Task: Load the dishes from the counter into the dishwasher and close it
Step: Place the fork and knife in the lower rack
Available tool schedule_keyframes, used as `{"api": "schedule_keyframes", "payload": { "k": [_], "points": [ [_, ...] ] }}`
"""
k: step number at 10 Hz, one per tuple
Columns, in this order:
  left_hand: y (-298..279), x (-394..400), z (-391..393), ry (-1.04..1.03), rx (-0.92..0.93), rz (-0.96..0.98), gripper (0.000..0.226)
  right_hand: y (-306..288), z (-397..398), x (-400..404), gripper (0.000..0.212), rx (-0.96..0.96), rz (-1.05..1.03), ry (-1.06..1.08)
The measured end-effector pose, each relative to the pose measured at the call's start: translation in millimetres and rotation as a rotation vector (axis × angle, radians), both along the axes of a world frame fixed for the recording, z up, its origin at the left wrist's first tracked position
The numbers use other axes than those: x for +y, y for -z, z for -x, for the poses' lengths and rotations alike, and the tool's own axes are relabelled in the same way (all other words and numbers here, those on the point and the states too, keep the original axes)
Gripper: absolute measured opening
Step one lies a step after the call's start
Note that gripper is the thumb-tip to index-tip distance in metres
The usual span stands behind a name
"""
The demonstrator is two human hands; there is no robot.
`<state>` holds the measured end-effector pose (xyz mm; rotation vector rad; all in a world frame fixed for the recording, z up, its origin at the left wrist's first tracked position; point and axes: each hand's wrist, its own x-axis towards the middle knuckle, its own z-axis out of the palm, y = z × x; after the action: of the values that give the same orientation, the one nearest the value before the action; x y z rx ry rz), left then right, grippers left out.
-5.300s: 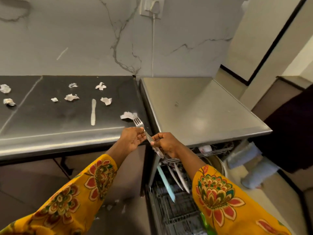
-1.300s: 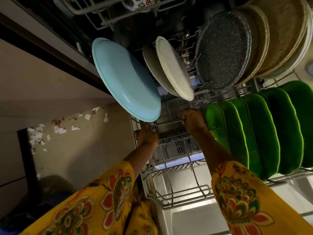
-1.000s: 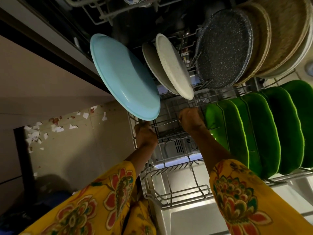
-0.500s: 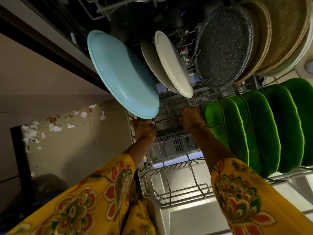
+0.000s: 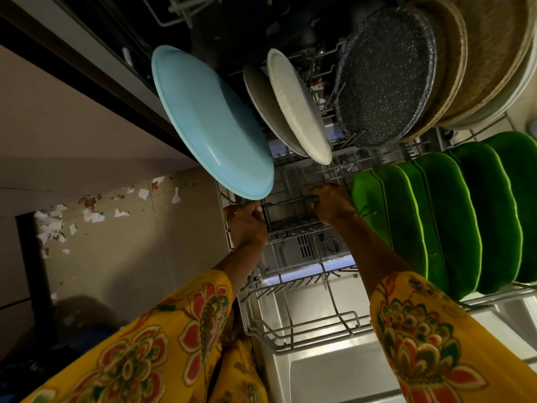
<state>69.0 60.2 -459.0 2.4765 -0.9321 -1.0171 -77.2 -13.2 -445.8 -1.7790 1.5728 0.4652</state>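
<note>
A thin metal fork lies level across the wire lower rack of the open dishwasher, dull grey and hard to make out in the dim light. The right hand has its grip clamped on one end; the left hand has its fingers curled at the other end. Just above stands a light blue plate, with two pale plates beside it. Green plates crowd the right, touching that wrist.
</note>
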Motion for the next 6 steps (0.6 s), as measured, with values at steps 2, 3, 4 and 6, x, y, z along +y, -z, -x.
{"api": "schedule_keyframes", "payload": {
  "k": [2,3,4,6],
  "points": [
    [-10,1,1,0.003,-0.042,0.023,0.029,4,-1,3,0.035,-0.005,0.01,0.072],
    [-12,2,2,0.016,-0.033,0.022,0.028,3,2,4,0.034,0.006,-0.015,0.14],
    [-17,2,2,0.024,-0.029,0.017,0.031,-3,6,3,0.035,0.008,-0.014,0.183],
    [-21,5,5,0.033,0.01,-0.001,0.037,-13,10,2,0.04,0.016,0.052,0.299]
  ]
}}
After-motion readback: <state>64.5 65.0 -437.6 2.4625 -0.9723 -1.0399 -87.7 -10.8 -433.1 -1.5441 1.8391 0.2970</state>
